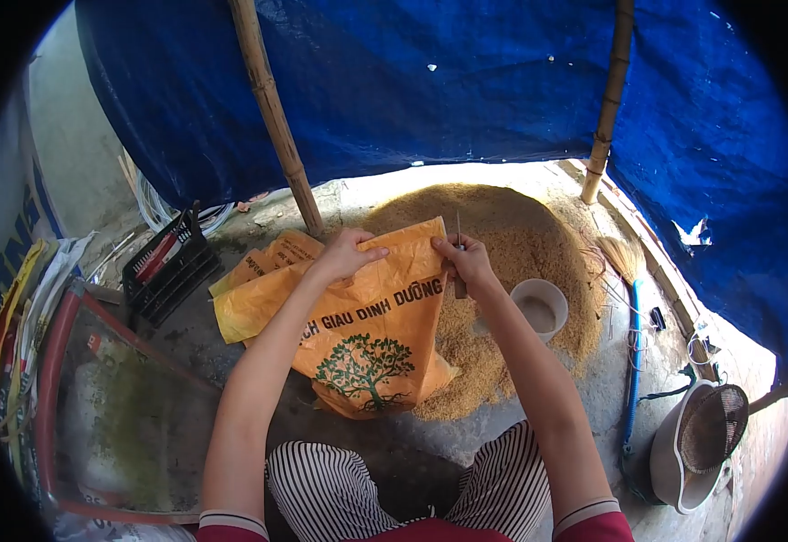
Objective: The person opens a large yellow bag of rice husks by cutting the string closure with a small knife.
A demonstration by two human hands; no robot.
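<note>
An orange woven sack (367, 312) with black lettering and a green tree print hangs upright between my hands. My left hand (347, 257) is closed on its top edge, thumb on the near face. At the sack's top right corner, my right hand (468, 262) pinches the edge. The same hand also grips a small knife (458, 226), its thin blade pointing away from me and its handle end showing below the fingers. Behind the sack and to its right spreads a heap of yellow-brown grain or husks (511, 235). A white bowl (539, 309) sits in the heap near my right wrist.
More orange sacking (272, 262) lies left of the sack. A black crate (172, 262) and a red-rimmed panel (132, 406) are at left. At right are a blue-handled broom (635, 352) and a white bucket (678, 447) with a sieve (714, 429). Bamboo poles (272, 108) stand before blue tarpaulin (430, 81).
</note>
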